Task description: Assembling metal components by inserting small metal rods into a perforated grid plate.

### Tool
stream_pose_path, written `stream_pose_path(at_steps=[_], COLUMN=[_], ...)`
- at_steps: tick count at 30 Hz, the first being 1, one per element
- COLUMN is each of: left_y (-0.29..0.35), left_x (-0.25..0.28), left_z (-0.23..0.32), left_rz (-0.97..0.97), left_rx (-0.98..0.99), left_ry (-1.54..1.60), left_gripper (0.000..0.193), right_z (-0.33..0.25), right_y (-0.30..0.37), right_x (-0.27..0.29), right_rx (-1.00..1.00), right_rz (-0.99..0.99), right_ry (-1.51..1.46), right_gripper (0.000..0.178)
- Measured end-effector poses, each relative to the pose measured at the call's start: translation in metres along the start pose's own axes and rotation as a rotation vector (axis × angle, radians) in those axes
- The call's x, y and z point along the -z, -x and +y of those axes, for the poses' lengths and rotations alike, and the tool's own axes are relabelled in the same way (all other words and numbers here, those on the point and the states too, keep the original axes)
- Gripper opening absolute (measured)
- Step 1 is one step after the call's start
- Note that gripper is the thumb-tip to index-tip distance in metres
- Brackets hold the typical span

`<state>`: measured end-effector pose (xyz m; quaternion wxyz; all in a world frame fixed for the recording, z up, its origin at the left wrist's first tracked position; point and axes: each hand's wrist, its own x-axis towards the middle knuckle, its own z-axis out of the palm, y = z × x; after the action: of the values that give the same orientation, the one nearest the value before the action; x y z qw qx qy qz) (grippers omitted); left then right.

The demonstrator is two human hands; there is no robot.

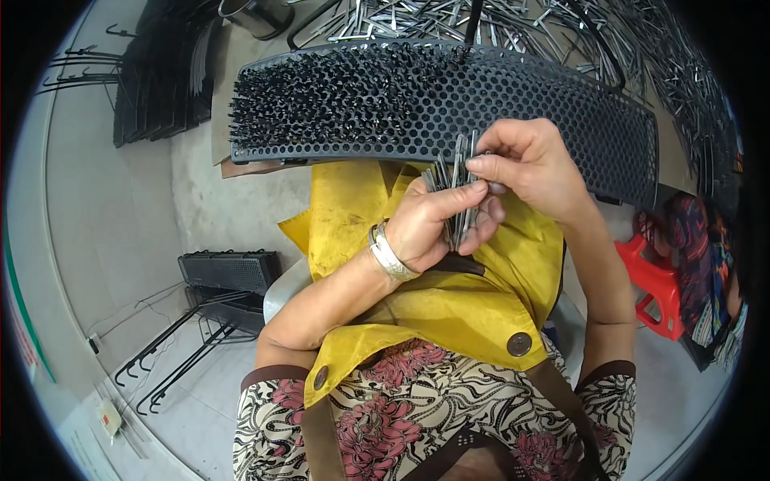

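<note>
My left hand (425,224), with a silver bracelet at the wrist, is closed around a bundle of thin metal strips (459,170) that stand roughly upright over my lap. The strips' exact kind is hard to make out. My right hand (533,164) pinches at the upper right side of the same bundle, thumb and forefinger together on a strip. Just beyond both hands lies a long black perforated rack (553,108) with rows of round holes. Many dark upright pieces (321,100) fill the holes of its left part, while holes show bare on the right.
Behind the rack, loose metal strips (385,20) are heaped, with more at the far right. A metal cup (258,16) stands at the back left. Black racks (228,272) and hooked rods (192,333) sit at left. A red stool (654,284) is at right. A yellow apron (345,216) covers my lap.
</note>
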<state>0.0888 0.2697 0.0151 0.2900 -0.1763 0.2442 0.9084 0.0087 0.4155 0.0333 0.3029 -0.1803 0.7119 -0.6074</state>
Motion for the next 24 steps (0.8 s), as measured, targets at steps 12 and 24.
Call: stream_pose_path(at_steps=[12, 24], left_y=[0.000, -0.004], left_x=[-0.016, -0.002], left_z=[-0.001, -0.001], left_rz=[0.198, 0.276], left_rx=[-0.169, -0.116], left_ry=[-0.292, -0.188], left_gripper=[0.016, 0.016], right_z=[0.010, 0.013], right_y=[0.017, -0.021], right_x=[0.008, 0.042], right_rx=[-0.044, 0.141], right_rz=[0.235, 0.673], right_ry=[-0.262, -0.003], right_gripper=[0.008, 0.011])
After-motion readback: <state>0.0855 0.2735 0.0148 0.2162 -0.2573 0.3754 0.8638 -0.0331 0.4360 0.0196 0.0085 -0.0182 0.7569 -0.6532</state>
